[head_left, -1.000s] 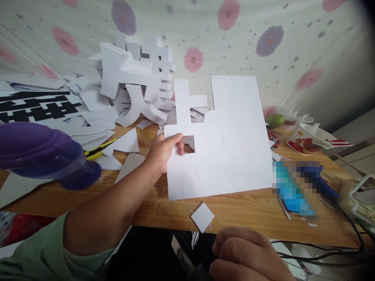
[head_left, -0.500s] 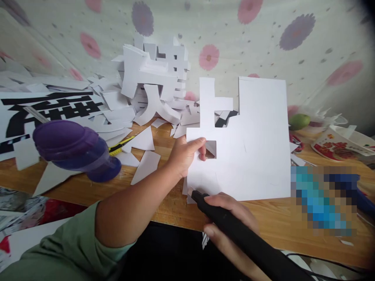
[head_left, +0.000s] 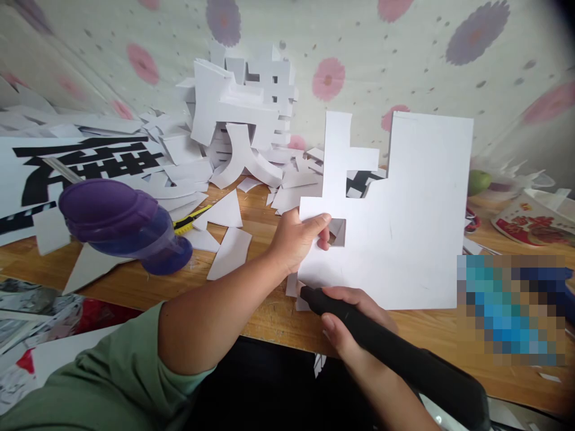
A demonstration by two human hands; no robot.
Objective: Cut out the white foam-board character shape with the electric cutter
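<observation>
A white foam board (head_left: 404, 239) with stepped cut-outs along its upper left and a square hole lies before me. My left hand (head_left: 303, 234) grips its left side, thumb on top and fingertips showing through the hole. In my right hand (head_left: 354, 323) is a black pen-like handheld cutter (head_left: 386, 365), thumb and fingers closed around its body. The cutter's tip is at the board's lower left corner; whether it is in the material I cannot tell. A second white layer (head_left: 291, 285) peeks out under the board's left edge.
A purple-lidded bottle (head_left: 112, 212) lies left, by a yellow utility knife (head_left: 191, 220). White cut-out characters (head_left: 242, 114) stand at the back amid scraps (head_left: 179, 173). A black-printed sheet (head_left: 90, 164) is far left. Right are a food tub (head_left: 523, 215) and a green fruit (head_left: 479, 182).
The board and both hands appear further right, partly because the view has shifted left. The cutter's handle has swung so more of its rear end shows. Both grips stay the same.
</observation>
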